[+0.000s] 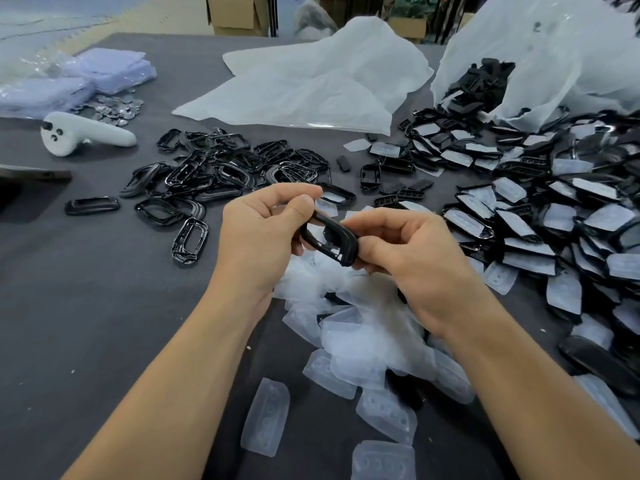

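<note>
Frame in hand: The black frame (329, 239) was held up off the grey table (86, 289) at the centre of my view. It was tilted, one end toward 11 o'clock and the other toward 4.
Left hand: The left hand (256, 233) pinched the upper end of the frame between thumb and forefinger.
Right hand: The right hand (412, 258) had its fingers curled round the lower end, thumb on top.
Step, as I judged it: Stripping the clear cover from a frame. This one looked bare through its open middle, so it seemed about ready to be set down.
Done: A pile of bare frames (221, 168) lay at 11 o'clock, and a heap of clear covers (360, 327) lay at 6 o'clock, under the wrists.
Left to do: A much bigger pile of covered frames (554, 209) spread from 2 to 4 o'clock, with more spilling from a torn bag (554, 46) at 1 o'clock. I'd guess well under half was finished.
Around: A flat empty bag (311, 84) lay at 12 o'clock, a white controller (83, 133) at 10, and purple packets (69, 81) with small metal bits (114, 107) beyond it. A cardboard box (235, 13) stood past the table.
In the way: Nothing blocked the reach to the bare pile. The loose covers crowded the space under the hands, and some lay near the table's near edge.
</note>
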`<state>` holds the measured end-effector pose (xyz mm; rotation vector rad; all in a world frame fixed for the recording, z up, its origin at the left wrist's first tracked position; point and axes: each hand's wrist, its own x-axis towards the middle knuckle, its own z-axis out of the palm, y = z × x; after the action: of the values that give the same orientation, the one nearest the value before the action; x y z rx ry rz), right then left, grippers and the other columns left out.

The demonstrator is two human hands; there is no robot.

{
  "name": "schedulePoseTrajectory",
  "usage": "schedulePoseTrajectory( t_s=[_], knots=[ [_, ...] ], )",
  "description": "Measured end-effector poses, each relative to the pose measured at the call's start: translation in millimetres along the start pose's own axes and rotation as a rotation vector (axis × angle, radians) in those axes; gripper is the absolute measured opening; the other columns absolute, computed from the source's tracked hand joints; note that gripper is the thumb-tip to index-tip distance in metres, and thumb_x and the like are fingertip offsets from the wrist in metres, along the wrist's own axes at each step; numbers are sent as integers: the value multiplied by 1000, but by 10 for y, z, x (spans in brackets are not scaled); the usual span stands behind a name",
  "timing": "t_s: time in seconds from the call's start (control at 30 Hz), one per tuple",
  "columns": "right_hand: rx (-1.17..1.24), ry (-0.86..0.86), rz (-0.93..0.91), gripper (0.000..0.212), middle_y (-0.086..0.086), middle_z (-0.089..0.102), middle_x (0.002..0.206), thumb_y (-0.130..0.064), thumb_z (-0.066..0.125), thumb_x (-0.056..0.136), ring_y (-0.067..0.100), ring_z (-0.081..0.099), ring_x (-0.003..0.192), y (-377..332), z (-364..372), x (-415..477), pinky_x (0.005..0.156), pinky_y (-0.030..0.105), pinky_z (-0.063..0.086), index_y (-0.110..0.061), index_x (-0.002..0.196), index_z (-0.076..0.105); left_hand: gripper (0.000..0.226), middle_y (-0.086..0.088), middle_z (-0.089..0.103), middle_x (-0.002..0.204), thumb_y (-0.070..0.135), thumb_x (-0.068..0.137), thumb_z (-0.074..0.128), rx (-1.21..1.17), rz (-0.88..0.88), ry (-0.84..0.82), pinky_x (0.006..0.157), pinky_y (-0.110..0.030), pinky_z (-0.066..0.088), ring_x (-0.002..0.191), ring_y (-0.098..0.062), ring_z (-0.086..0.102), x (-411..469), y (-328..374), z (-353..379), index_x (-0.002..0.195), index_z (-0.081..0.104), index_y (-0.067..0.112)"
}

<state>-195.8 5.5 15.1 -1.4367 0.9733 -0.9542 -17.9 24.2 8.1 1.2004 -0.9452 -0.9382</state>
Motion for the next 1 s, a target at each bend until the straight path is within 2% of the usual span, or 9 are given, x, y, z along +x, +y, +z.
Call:
schedulePoseTrajectory(
  t_s=[0.07, 0.2, 0.3, 0.37, 0.47, 0.63, 0.87, 0.93, 1.0],
  knots=[
    [-30, -4, -25, 37, 4, 79, 81, 16, 58, 88, 12, 70, 75, -9, -2, -5, 71, 21, 55, -13, 90, 82, 27, -12, 76, 75, 7, 98, 67, 0, -3, -43, 47, -22, 44, 55, -19, 57, 2, 6, 6, 84, 81, 25],
    [-49, -7, -43, 50, -3, 76, 75, 21, 48, 87, 6, 67, 71, -66, -83, -40, 68, 16, 51, -14, 76, 81, 22, -10, 78, 76, 5, 97, 68, 2, -10, -161, 46, -17, 41, 50, -13, 52, -7, 21, 11, 86, 79, 21],
    [8, -43, 28, 50, 5, 70, 91, 16, 45, 96, 13, 68, 77, -116, -122, -56, 69, 28, 60, -19, 91, 81, 23, -13, 77, 76, 7, 94, 73, 2, -12, -180, 45, -17, 41, 50, -12, 52, -28, 6, 14, 81, 81, 24],
    [51, -29, 65, 41, 4, 63, 85, 14, 46, 97, 17, 70, 72, -120, -108, -64, 64, 35, 62, -17, 104, 73, 20, -12, 76, 73, 9, 90, 77, 22, -9, -163, 45, -18, 41, 50, -12, 52, -25, -20, 7, 81, 82, 26],
    [-57, 10, 46, 35, -4, 67, 76, 10, 55, 93, 22, 70, 65, -92, -70, -89, 61, 53, 61, -21, 110, 60, 13, -5, 74, 69, 11, 86, 82, 41, -24, -149, 45, -18, 41, 48, -13, 55, -32, -39, -13, 80, 81, 22],
    [-38, 22, 56, 29, 5, 78, 81, 9, 66, 88, 14, 65, 60, -38, 46, -90, 54, 24, 52, -16, 100, 57, 17, -5, 71, 63, 6, 88, 79, 118, -43, -222, 46, -17, 44, 46, -11, 58, -71, -50, -22, 78, 81, 20],
    [-63, -5, 51, 27, -1, 79, 79, 8, 64, 91, 15, 68, 64, -27, 51, -81, 56, 24, 54, -18, 93, 62, 11, 0, 68, 59, 12, 80, 83, 13, -22, -235, 47, -16, 43, 46, -9, 55, -95, 12, -22, 78, 81, 22],
    [38, -75, 93, 29, 9, 77, 78, 15, 55, 92, 17, 65, 63, -39, 93, -84, 55, 24, 52, -12, 100, 62, 12, -9, 68, 58, 11, 77, 85, 38, 24, -179, 47, -17, 44, 47, -10, 56, -117, 6, 32, 75, 81, 21],
    [189, -121, 153, 37, 16, 74, 83, 20, 48, 90, 19, 63, 65, -59, 115, -80, 56, 24, 51, -8, 111, 61, 13, -29, 65, 65, 8, 77, 88, 91, 91, -94, 50, -22, 50, 50, -19, 60, -141, 3, 71, 75, 80, 18]
  ],
)
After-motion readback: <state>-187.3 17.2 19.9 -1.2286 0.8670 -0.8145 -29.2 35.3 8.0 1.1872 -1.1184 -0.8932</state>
